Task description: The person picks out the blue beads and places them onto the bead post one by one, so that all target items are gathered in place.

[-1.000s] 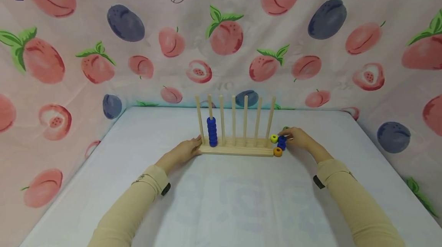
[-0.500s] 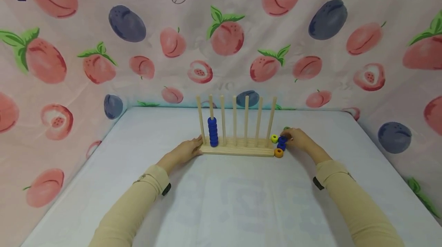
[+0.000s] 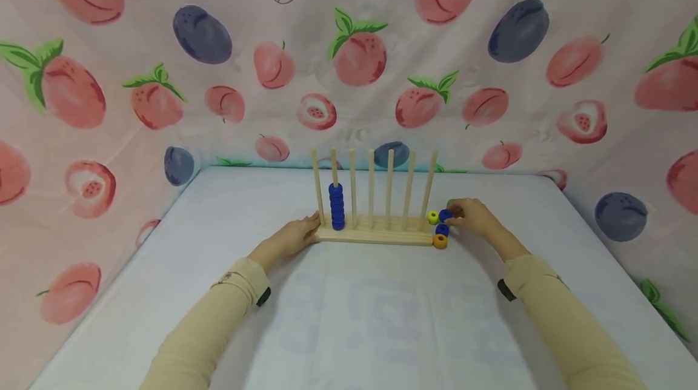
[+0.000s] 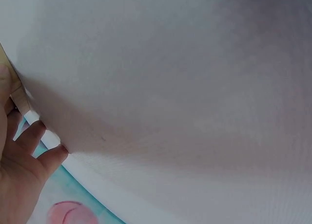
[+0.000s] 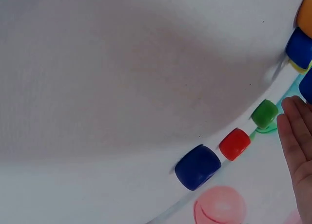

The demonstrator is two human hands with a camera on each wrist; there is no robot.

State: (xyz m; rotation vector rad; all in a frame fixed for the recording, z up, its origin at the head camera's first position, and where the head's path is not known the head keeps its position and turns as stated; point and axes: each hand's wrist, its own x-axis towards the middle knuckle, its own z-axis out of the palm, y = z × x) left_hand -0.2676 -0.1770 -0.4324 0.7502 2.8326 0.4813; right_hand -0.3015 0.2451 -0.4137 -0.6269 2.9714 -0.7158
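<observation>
A wooden rack with seven upright pegs stands mid-table. A stack of blue beads sits on its second peg from the left. My left hand holds the rack's left end, whose corner lies between thumb and fingers. My right hand pinches a blue bead just right of the rack. Below it lie another blue bead and an orange bead. A yellow bead and a green bead sit close by.
In the right wrist view, a dark blue bead, a red bead and a green bead lie in a row by the table's far edge. Fruit-print cloth walls the white table on three sides.
My right hand has raised the upper blue bead slightly off the blue bead beneath it. The left hand and the rack stay put.
</observation>
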